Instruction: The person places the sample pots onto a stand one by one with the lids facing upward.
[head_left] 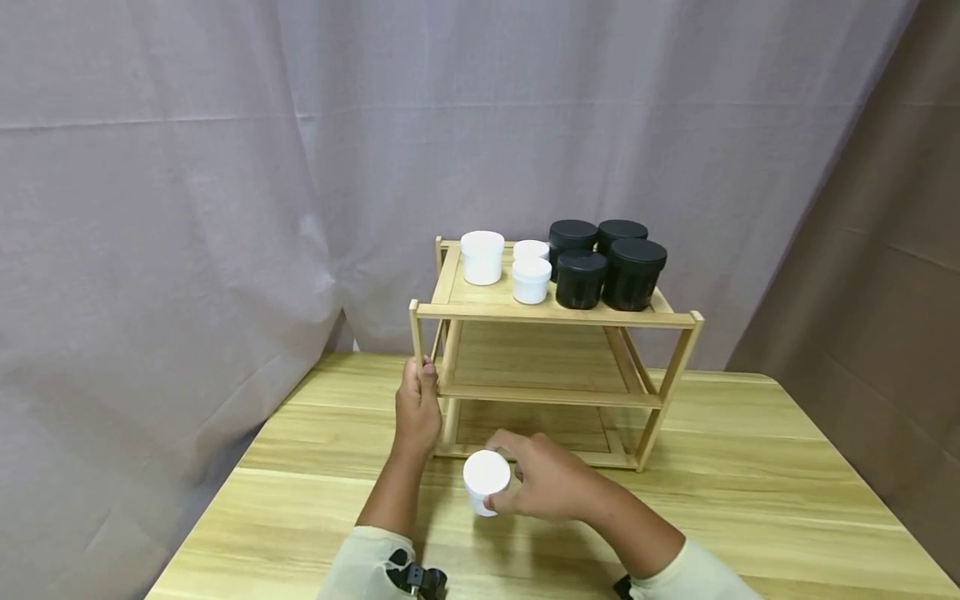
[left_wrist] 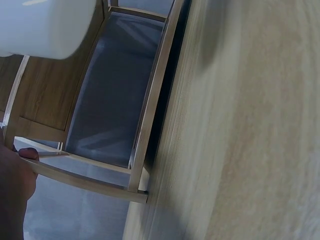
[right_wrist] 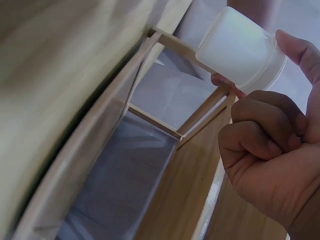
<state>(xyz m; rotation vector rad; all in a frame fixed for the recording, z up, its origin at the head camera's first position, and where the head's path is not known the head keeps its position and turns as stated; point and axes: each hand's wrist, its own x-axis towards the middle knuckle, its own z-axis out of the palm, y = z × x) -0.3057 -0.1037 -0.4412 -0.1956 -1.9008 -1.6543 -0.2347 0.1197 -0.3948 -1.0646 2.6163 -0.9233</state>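
My right hand (head_left: 543, 483) holds a small white jar (head_left: 486, 481) just above the table, in front of a wooden three-tier rack (head_left: 555, 392). In the right wrist view the white jar (right_wrist: 241, 50) is pinched between thumb and fingers (right_wrist: 260, 127), near the rack's lower frame (right_wrist: 150, 115). My left hand (head_left: 418, 408) grips the rack's front left post (head_left: 415, 342). The left wrist view has that hand (left_wrist: 15, 190) at the edge, on a rack bar (left_wrist: 80, 180), with the white jar (left_wrist: 47, 27) at top left.
The rack's top shelf carries three white jars (head_left: 482, 257) on the left and several black jars (head_left: 609, 262) on the right. Its middle and bottom shelves hold nothing. A grey curtain (head_left: 225, 167) hangs behind the wooden table (head_left: 750, 500).
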